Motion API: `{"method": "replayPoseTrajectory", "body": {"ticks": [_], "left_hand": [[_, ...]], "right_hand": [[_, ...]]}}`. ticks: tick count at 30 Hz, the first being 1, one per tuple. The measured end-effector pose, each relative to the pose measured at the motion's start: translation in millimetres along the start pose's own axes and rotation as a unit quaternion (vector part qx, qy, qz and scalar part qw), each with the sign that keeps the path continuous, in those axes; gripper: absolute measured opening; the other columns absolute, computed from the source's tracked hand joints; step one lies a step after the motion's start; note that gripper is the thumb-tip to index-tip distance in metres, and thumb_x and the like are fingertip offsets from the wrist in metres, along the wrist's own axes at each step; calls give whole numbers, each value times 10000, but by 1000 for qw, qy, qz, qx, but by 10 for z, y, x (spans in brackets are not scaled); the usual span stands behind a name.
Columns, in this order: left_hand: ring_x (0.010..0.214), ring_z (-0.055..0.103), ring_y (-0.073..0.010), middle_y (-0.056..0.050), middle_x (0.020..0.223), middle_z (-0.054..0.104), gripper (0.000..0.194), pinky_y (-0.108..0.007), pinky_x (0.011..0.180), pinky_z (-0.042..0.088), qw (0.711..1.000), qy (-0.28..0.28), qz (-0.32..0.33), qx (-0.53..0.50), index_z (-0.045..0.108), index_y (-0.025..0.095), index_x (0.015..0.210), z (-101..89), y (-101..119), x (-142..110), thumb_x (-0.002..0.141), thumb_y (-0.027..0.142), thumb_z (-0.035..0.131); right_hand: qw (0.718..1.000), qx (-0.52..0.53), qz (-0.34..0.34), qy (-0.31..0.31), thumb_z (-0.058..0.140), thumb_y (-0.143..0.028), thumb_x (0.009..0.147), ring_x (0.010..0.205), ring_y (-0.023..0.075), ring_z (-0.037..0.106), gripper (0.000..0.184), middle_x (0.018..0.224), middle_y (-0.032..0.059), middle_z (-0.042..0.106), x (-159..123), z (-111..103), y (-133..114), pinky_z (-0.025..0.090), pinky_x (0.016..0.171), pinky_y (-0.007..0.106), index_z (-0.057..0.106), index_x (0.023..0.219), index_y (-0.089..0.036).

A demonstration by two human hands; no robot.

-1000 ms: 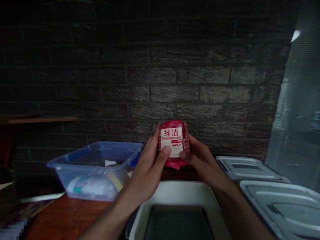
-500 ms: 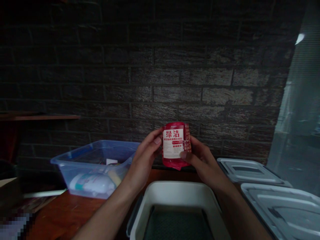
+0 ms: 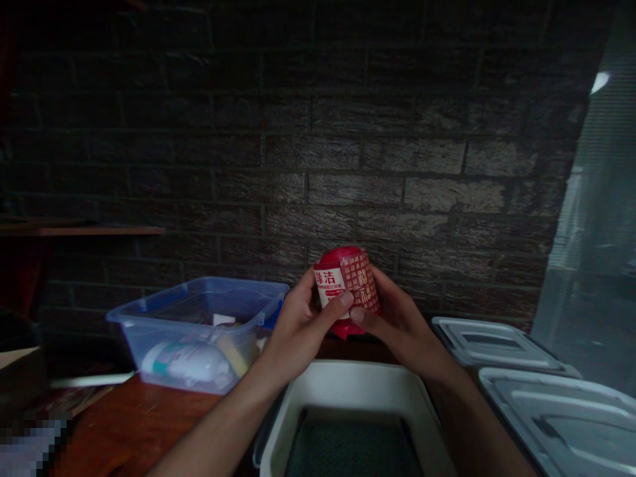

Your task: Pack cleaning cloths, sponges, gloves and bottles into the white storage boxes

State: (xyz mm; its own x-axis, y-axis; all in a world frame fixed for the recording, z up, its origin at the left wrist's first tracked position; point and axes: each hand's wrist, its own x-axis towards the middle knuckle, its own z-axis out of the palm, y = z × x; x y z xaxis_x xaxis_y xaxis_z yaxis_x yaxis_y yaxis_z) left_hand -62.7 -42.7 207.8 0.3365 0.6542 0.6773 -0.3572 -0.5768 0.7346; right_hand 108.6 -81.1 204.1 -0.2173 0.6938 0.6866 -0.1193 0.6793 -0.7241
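Observation:
A red roll of garbage bags [image 3: 358, 281] with a white paper label and gold-patterned wrapping is held between my two hands, above the white bin. My left hand [image 3: 298, 321] grips its left side, the thumb lying across the label. Around the right side curls my right hand [image 3: 397, 318], its thumb pressed on the lower front. The fingers behind the roll are mostly hidden. Below stands the open white bin [image 3: 358, 377], with something dark and textured at its bottom.
On the left, a translucent blue tub [image 3: 183, 318] holds a white bottle [image 3: 191, 361] and other items. Two grey lids [image 3: 501, 341] lie at the right. A dark brick wall [image 3: 318, 165] rises behind, and a shelf [image 3: 99, 230] juts out at left.
The roll has turned so its label faces more to the left and the gold pattern shows. It tilts slightly, and my left thumb has moved across its front.

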Motion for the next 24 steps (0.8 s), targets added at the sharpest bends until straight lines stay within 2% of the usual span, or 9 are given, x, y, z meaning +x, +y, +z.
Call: {"method": "replayPoseTrajectory", "body": {"ticks": [5,8,11,15,19,24], "left_hand": [[1270,615,-294,-105,1390,650,575,-429,1097,482,998,1,17,-58,520,223,1440,47,22,-9,917,344,725],[1326,575,-307,-99,1410,640,567,-439,1142,439,998,35,18,-53,539,226,1439,57,29,-17,924,393,707],[1252,625,-306,-98,1316,695,472,-417,1078,479,997,61,8,-45,626,210,1349,22,-4,4,941,443,681],[1129,680,-276,-79,1197,737,392,-358,902,553,993,54,-22,-98,668,210,1291,-16,-37,39,953,409,679],[1130,673,-256,-76,1184,735,314,-351,922,553,983,71,-28,-169,708,184,1211,10,-16,40,952,362,686],[1224,625,-266,-76,1271,704,327,-359,976,542,979,87,-24,-184,693,187,1246,26,-9,34,958,340,672]], "right_hand": [[1000,-15,4,-4,770,-339,890,1262,254,622,634,1423,61,632,2,8,-20,493,1116,431,532,1473,-267],[999,-31,11,-1,804,-335,855,1198,255,655,597,1338,62,680,0,23,6,532,1061,423,585,1404,-254],[999,-21,24,-4,833,-326,826,1167,248,670,609,1311,56,697,-6,25,25,541,1050,415,596,1381,-251],[999,-4,34,-26,826,-333,834,1154,247,675,604,1315,55,695,-6,-6,23,544,1044,427,597,1387,-250],[999,-13,24,-38,824,-302,838,1217,252,645,678,1374,54,663,5,-32,41,499,1110,447,553,1459,-267],[1000,-24,6,-4,854,-250,803,1221,268,648,709,1367,62,667,20,-21,106,520,1089,454,556,1446,-272]]}}
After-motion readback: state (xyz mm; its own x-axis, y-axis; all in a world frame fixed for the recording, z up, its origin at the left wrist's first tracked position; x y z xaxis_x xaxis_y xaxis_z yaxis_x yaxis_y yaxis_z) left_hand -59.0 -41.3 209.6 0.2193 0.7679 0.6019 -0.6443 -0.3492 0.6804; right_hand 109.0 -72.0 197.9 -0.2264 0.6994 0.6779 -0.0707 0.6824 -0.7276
